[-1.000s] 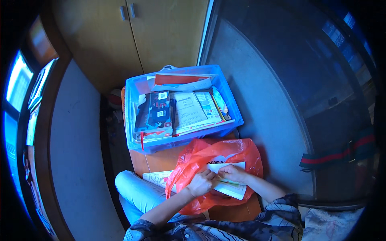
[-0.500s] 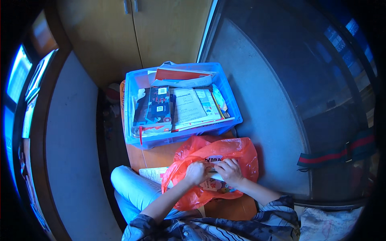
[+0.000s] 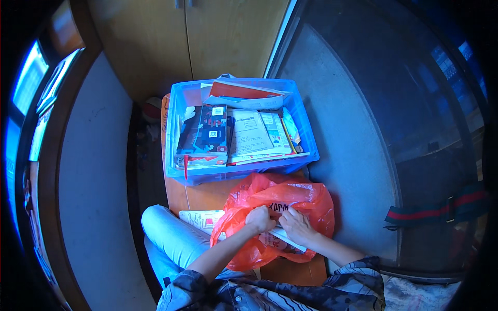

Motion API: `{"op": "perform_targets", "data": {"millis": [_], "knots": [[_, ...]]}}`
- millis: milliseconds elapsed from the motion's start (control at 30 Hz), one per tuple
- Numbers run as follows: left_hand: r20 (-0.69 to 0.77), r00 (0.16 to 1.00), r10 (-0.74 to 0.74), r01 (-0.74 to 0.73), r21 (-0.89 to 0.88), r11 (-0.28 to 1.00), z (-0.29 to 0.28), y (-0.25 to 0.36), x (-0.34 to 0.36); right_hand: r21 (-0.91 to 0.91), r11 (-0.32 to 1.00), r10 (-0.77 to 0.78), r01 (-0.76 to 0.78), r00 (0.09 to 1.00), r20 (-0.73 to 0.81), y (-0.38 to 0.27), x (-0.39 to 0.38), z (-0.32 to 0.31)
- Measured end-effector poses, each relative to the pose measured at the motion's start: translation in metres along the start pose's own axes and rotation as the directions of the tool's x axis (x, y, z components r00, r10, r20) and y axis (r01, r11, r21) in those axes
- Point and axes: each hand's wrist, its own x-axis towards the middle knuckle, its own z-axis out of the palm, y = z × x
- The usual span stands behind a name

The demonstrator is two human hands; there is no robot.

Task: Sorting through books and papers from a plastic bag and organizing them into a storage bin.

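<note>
A: Wooden cabinet doors close off the room, well beyond the hands, and a wooden surface runs from there back under the grip. Where is the thing being handled?

B: The white booklet sits right at the grip, tilted, its lower end slanting out below the right hand. The red plastic bag lies crumpled under and around both hands.

A: What could go wrong?

B: I'd say a crease or a torn edge, if the two hands pull unevenly on it. The bag's loose film could also snag on the fingers (it bunches very close to them) and drag along.

A: And the pose?

B: The left hand is curled tight, knuckles up, closed on the booklet's upper left part. The right hand lies just beside it, fingers bent over the booklet; its thumb is hidden, so I can't tell whether it pinches or merely rests. Both forearms angle inward.

A: Further out?

B: A printed sheet lies left of the grip, partly behind the bag. Straight beyond the hands stands the blue plastic bin, full of books and papers.
</note>
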Motion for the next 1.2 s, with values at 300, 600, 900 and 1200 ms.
{"op": "perform_targets", "data": {"millis": [300,600,900,1200], "knots": [[-0.232,0.961,-0.151,0.196,0.184,0.963,-0.032,-0.021,0.035,0.559,0.801,-0.262,0.216,0.965,0.002,-0.052,-0.037,-0.027],[-0.215,0.962,0.166,-0.139,0.139,0.981,-0.046,-0.015,0.025,0.622,0.771,-0.047,-0.135,0.962,0.268,0.012,-0.013,-0.055],[-0.229,0.931,0.283,-0.249,0.166,0.954,-0.048,-0.005,-0.014,0.244,0.932,0.276,-0.269,0.961,0.008,0.014,0.036,0.012],[-0.149,0.975,0.162,-0.186,-0.158,0.97,-0.019,-0.024,-0.002,0.123,0.967,-0.208,0.222,0.971,-0.115,0.013,0.031,0.008]]}}
